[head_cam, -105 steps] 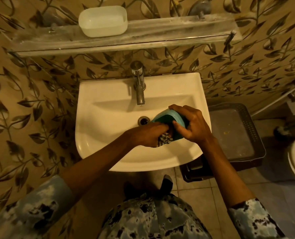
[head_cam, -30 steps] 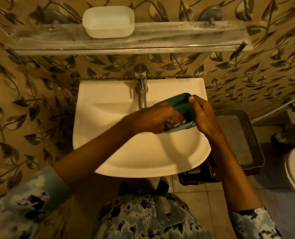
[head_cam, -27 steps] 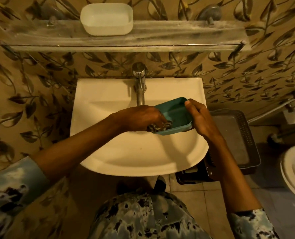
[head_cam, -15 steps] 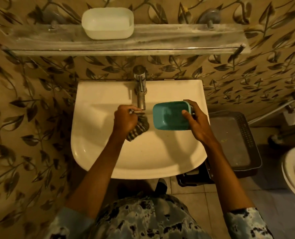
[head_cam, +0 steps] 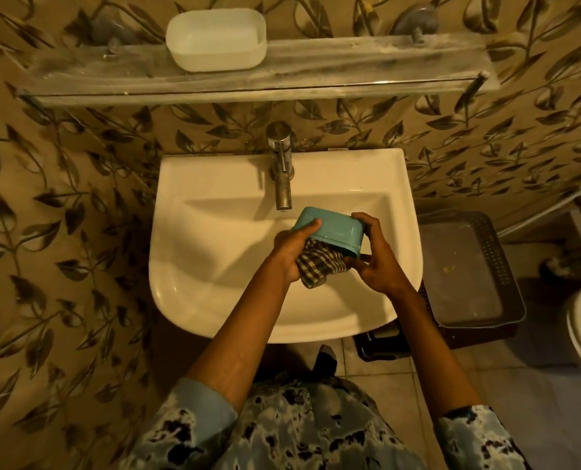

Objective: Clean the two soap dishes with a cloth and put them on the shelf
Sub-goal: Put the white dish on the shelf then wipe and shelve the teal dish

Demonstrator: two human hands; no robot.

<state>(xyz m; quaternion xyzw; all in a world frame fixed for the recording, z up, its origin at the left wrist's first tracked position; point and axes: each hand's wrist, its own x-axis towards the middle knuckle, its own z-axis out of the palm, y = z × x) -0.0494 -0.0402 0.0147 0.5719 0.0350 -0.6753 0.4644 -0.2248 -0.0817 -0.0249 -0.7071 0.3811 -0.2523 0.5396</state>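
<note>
Over the sink (head_cam: 214,300), both hands clamp the teal dish (head_cam: 330,230): left hand (head_cam: 291,249) also bunches the cloth (head_cam: 319,264) up under it, right hand (head_cam: 375,256) pinches the right end. Dish is flipped, base toward camera, opening down and tilted toward the person, long axis left-right. Risk: smooth, maybe wet plastic slips while wiping and drops into the basin. White dish (head_cam: 216,39) already on shelf (head_cam: 350,69).

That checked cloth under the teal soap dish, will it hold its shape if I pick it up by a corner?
Probably not. The cloth bunches and droops from the left hand, so it looks limp. It seems light, likely draping rather than tipping or rolling.
</note>
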